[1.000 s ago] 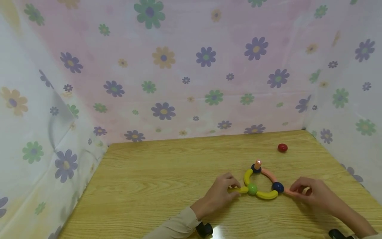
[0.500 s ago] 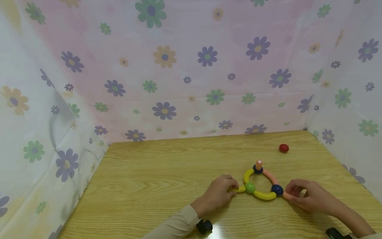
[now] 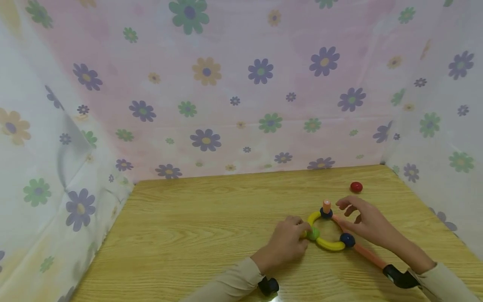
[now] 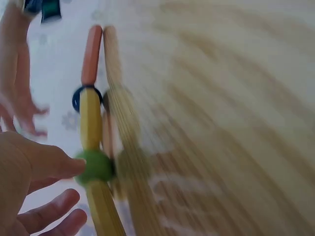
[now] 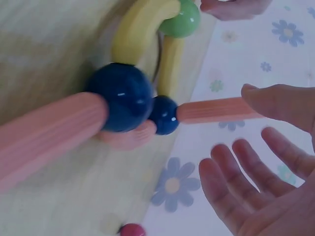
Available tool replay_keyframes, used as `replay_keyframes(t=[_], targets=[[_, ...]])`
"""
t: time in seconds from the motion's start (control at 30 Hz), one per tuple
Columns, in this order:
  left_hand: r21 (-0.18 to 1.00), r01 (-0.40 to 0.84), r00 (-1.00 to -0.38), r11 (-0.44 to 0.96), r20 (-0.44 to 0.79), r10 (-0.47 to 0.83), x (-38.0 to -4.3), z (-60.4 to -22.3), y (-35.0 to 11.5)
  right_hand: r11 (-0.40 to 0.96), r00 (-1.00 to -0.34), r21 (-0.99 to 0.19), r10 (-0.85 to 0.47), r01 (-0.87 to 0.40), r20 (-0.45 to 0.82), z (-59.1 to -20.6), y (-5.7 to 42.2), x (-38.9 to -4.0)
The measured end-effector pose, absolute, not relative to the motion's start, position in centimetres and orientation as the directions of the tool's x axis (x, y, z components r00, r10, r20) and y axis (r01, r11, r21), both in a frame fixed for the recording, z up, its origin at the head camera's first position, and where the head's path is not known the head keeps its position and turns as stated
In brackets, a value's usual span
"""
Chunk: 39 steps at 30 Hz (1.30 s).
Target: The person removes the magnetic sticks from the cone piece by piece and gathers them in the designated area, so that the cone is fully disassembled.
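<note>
A ring of curved yellow (image 3: 331, 245) and orange rods, joined by a green ball (image 3: 314, 234) and two dark blue balls (image 3: 347, 240), lies on the table. An orange rod (image 3: 326, 205) stands upright on the far blue ball. Another orange rod (image 3: 370, 255) runs from the near blue ball toward the right wrist. My left hand (image 3: 288, 241) holds the ring at the green ball; its fingers partly cover the yellow rod (image 4: 104, 209) to the left. My right hand (image 3: 367, 220) hovers over the ring's right side, fingers spread and holding nothing, close to the upright rod.
A red ball (image 3: 356, 187) lies apart toward the back right of the wooden table (image 3: 211, 209). Flowered cloth (image 3: 234, 88) hangs behind and along both sides. Black wrist cameras (image 3: 400, 277) sit at both wrists, the right one beside the outer orange rod's end.
My right hand has let go of the outer orange rod and moved up and left toward the upright rod. My left hand has shifted right, from the yellow rod to the green ball.
</note>
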<state>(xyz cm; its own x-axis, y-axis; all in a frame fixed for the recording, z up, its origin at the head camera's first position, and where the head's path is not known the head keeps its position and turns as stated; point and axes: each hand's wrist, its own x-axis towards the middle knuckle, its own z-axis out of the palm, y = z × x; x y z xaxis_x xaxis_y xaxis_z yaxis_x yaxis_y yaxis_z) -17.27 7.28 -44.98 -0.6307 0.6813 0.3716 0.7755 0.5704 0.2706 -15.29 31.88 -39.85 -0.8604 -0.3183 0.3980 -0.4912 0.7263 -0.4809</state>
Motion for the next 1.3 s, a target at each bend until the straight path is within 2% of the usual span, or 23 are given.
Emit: replay_keyframes(t=[0.17,0.4,0.77,1.0,1.3], targets=[[0.2,0.797,-0.602,0.57,0.33,0.727,-16.5,-44.3,9.1,0.721,-0.808,-0.414,-0.353,-0.556,0.471,-39.5,30.8,-16.8],[0.09,0.823,-0.566,0.561,0.215,0.796,-16.1,-44.1,10.5,0.671,-0.774,-0.417,-0.404,-0.613,0.487,-39.0,29.7,-18.6],[0.036,0.843,-0.527,0.537,0.255,0.811,-16.0,-44.0,9.9,0.641,-0.757,-0.412,-0.484,-0.648,0.439,-37.6,31.1,-19.8],[0.042,0.833,-0.547,0.551,0.213,0.81,-16.7,-44.2,9.4,0.671,-0.795,-0.427,-0.501,-0.606,0.342,-37.1,32.6,-20.8],[0.029,0.828,-0.544,0.56,0.281,0.79,-17.7,-44.8,8.3,0.647,-0.774,-0.425,-0.55,-0.633,0.315,-37.1,34.9,-21.0]])
